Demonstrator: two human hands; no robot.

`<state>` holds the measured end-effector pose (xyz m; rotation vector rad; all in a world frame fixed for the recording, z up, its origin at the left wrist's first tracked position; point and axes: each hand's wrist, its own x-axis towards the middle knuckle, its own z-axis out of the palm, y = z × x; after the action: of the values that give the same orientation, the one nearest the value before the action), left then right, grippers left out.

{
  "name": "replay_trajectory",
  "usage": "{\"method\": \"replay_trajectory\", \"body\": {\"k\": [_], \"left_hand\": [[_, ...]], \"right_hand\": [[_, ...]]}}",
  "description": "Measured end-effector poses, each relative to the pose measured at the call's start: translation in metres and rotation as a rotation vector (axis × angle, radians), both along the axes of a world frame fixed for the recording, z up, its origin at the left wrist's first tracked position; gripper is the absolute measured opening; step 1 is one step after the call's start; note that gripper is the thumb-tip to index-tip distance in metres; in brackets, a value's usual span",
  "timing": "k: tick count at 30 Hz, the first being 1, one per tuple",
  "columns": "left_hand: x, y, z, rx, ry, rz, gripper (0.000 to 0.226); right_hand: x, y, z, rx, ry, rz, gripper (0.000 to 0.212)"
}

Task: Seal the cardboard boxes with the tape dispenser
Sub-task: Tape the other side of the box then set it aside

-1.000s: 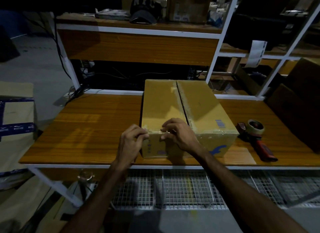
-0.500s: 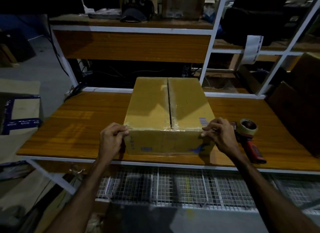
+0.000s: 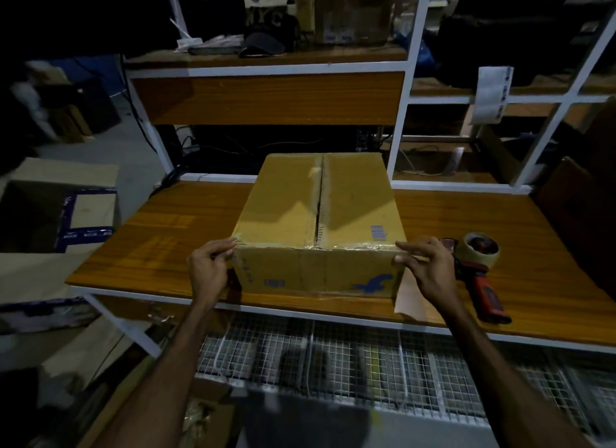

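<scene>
The cardboard box (image 3: 320, 221) sits on the wooden tabletop (image 3: 173, 237), near its front edge, flaps closed. A glossy, crinkled strip of clear tape (image 3: 350, 246) runs along the near top edge; whether tape covers the centre seam is hard to tell in the dim light, though the seam looks partly shiny. Judgement: this box is close to sealed, with the tape ends now being smoothed at the corners.

Left hand (image 3: 208, 267) sits at the near left corner, fingers (image 3: 222, 247) curled and apparently pinching or pressing the tape end there. Right hand (image 3: 430, 267) is at the near right corner, fingers extended and pressing on the edge.

The tape dispenser (image 3: 480, 271) lies on the tabletop just right of the right hand, not held: red handle, tan roll.

Materials: box is matte brown corrugated board, rectangular, with blue print on the front. The tabletop is a smooth wood-grain laminate on a white frame.
</scene>
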<state>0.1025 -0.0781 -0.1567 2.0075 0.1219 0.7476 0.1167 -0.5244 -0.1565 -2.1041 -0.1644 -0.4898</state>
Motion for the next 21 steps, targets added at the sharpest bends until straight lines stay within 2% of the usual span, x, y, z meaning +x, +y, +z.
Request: {"method": "replay_trajectory", "body": {"k": [6, 11, 21], "left_hand": [[0.004, -0.007, -0.007, -0.109, 0.054, 0.091, 0.029], [0.003, -0.012, -0.009, -0.089, 0.063, 0.099, 0.032], [-0.014, -0.023, 0.011, 0.166, 0.137, 0.15, 0.041]], "right_hand": [[0.004, -0.006, -0.02, 0.089, -0.014, -0.007, 0.042], [0.002, 0.0, -0.025, 0.111, -0.004, -0.015, 0.046], [0.009, -0.003, -0.002, -0.205, 0.131, 0.064, 0.054]]}}
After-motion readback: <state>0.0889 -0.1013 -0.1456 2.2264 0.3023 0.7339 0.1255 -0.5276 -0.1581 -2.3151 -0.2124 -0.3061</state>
